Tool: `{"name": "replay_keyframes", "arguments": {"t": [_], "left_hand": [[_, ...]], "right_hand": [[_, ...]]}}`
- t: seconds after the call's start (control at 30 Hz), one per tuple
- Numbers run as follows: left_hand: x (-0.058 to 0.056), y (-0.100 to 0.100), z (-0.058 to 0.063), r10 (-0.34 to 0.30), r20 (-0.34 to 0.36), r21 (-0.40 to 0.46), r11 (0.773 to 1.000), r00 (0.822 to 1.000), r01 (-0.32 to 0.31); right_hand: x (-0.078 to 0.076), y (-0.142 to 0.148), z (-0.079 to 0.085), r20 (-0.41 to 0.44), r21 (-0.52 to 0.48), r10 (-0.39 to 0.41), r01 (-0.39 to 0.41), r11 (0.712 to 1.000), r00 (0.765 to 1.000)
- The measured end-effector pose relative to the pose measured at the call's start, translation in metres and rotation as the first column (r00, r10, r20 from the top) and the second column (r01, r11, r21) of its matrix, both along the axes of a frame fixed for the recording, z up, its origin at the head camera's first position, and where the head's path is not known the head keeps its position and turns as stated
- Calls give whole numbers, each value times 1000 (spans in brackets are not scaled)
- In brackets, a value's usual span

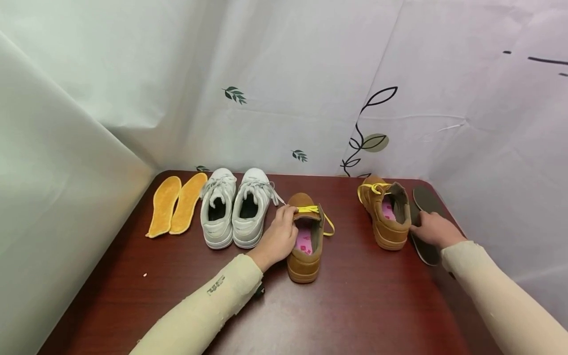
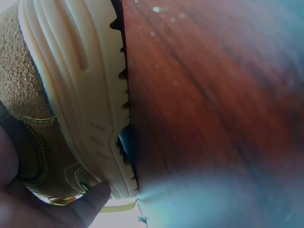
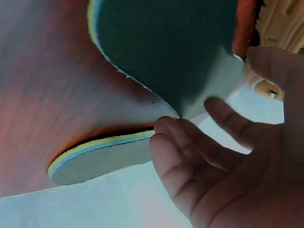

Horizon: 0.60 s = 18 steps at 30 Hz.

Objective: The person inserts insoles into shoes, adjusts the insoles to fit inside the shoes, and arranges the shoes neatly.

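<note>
Left hand (image 1: 279,235) gripping the middle brown shoe (image 1: 304,268); right hand (image 1: 436,230), fingers parted, at a dark insole (image 1: 427,253) along the table's right edge: probably light, bendy, best pinched by its rim.

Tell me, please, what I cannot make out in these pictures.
Head view: dark insoles, partly behind the right grip.
Head view: print on left sleeve, too small to read.
Left wrist: brown shoe, cut off by top edge.
Right wrist: nearer insole, cut off by top edge.
</note>
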State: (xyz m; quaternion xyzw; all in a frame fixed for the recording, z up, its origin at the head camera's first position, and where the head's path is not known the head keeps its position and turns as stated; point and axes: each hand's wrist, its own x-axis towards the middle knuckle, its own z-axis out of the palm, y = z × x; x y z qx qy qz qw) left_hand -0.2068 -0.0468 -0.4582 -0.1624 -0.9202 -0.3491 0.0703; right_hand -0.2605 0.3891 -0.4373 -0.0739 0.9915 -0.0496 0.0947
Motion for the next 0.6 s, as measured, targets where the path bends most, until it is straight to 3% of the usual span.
{"name": "replay_keyframes", "arguments": {"t": [0.23, 0.6], "left_hand": [[0, 1, -1, -3, 6, -3, 1000, 1000, 3], [-1, 1, -1, 9, 1, -4, 1000, 1000, -9]], "right_hand": [[-9, 2, -3, 42, 5, -25, 25, 1000, 999], [-13, 3, -5, 8, -38, -56, 56, 998, 998]]}}
